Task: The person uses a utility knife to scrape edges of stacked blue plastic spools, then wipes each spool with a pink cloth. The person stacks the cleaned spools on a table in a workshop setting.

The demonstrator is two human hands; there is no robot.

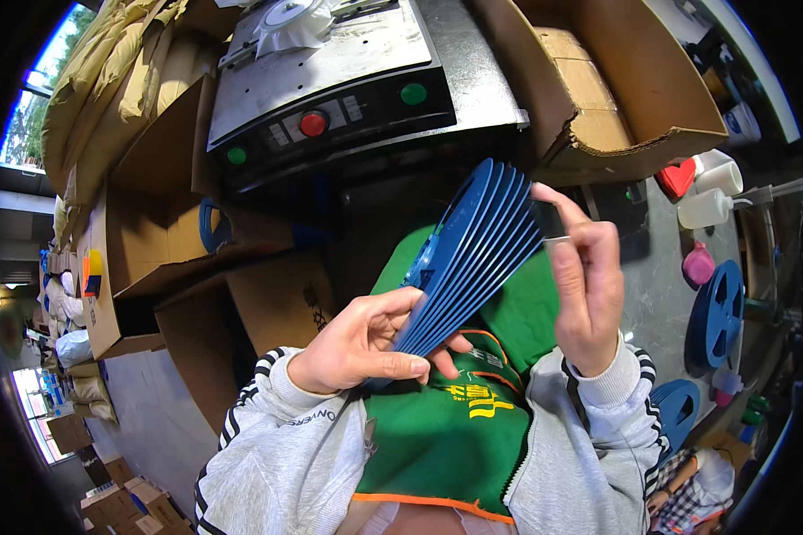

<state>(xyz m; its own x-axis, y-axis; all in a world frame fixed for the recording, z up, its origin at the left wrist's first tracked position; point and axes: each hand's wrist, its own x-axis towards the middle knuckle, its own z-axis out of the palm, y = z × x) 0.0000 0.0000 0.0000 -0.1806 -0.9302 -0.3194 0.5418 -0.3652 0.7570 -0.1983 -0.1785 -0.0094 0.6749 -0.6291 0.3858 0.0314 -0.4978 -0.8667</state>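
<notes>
My left hand grips a stack of thin blue plastic reel discs by the lower edge, thumb in front and fingers behind. The discs spread like a fan toward the top, with gaps between their rims. Beside the fan's right edge is my right hand, index finger stretched up to the upper rims and the other fingers curled. Between its thumb and index finger a small thin piece with a pale edge shows; its kind cannot be made out. The stack is held above my green apron.
Ahead stands a machine with green and red buttons. Open cardboard boxes flank it, one at the right and one at the left. On the grey table at right lie a blue reel disc, a squeeze bottle and a pink object. Another person sits lower right.
</notes>
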